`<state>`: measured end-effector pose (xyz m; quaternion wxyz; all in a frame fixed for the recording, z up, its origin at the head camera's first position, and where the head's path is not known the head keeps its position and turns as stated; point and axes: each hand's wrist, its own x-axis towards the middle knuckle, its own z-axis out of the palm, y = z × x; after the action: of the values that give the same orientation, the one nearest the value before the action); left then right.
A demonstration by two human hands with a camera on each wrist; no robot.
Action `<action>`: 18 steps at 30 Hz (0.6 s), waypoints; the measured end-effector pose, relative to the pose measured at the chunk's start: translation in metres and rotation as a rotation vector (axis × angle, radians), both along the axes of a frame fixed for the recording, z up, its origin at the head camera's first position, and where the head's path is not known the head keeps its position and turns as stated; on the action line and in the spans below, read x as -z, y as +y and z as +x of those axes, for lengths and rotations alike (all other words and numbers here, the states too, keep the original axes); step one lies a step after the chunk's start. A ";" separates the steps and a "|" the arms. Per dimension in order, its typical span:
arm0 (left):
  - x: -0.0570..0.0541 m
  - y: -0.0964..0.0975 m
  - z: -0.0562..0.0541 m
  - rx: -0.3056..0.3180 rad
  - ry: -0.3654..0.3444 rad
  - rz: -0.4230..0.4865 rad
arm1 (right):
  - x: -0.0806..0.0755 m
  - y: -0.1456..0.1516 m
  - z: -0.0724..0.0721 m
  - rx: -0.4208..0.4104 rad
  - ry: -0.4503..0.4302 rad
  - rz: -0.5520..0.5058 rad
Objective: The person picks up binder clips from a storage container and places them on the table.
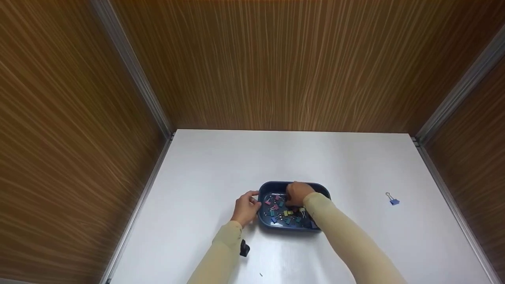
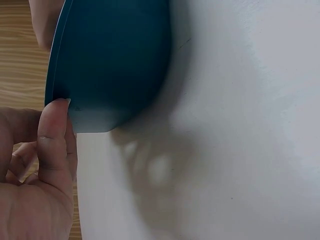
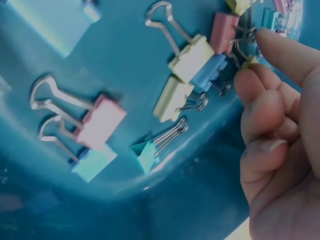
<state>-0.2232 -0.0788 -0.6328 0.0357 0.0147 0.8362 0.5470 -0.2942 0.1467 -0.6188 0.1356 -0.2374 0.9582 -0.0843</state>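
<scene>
Clips (image 3: pixel 191 58), where?

Mixed colours, in the tray (image 1: pixel 272 187), lower centre of frame; one blue clip (image 1: pixel 394 201) (on its own) on the table (image 1: pixel 209 157), far right.

Hands?

Left hand (image 1: pixel 245 208) grips the tray's left rim. Right hand (image 1: pixel 298 193) inside, fingers curled by the clips; can't tell whether it's pinching one.

Work booth (image 1: pixel 134 67) (wood-grain walls (image 1: pixel 276 71))
</scene>
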 end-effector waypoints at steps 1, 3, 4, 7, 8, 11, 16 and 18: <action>0.000 0.000 0.000 0.000 0.001 -0.002 | 0.000 -0.001 0.000 0.000 0.003 -0.006; 0.000 0.000 0.000 -0.001 -0.001 -0.003 | -0.001 -0.002 0.001 0.012 0.013 -0.014; -0.001 0.000 0.000 -0.002 -0.006 -0.001 | -0.001 -0.003 0.001 0.019 0.025 -0.008; -0.002 0.000 0.000 -0.002 -0.002 0.000 | 0.000 -0.003 -0.001 0.044 0.077 0.023; -0.002 -0.001 0.000 -0.002 -0.001 0.000 | 0.001 -0.003 -0.001 0.052 0.090 0.034; -0.001 0.000 -0.001 -0.004 0.002 0.000 | 0.003 -0.003 -0.003 0.054 0.113 0.050; -0.001 0.000 0.000 -0.007 -0.016 0.010 | 0.006 -0.003 -0.004 0.034 0.095 0.038; 0.000 0.000 0.000 -0.008 -0.026 0.011 | 0.005 -0.004 -0.003 0.029 0.076 0.031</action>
<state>-0.2231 -0.0789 -0.6325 0.0442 0.0046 0.8327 0.5520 -0.2974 0.1428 -0.6239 0.1015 -0.2242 0.9673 -0.0621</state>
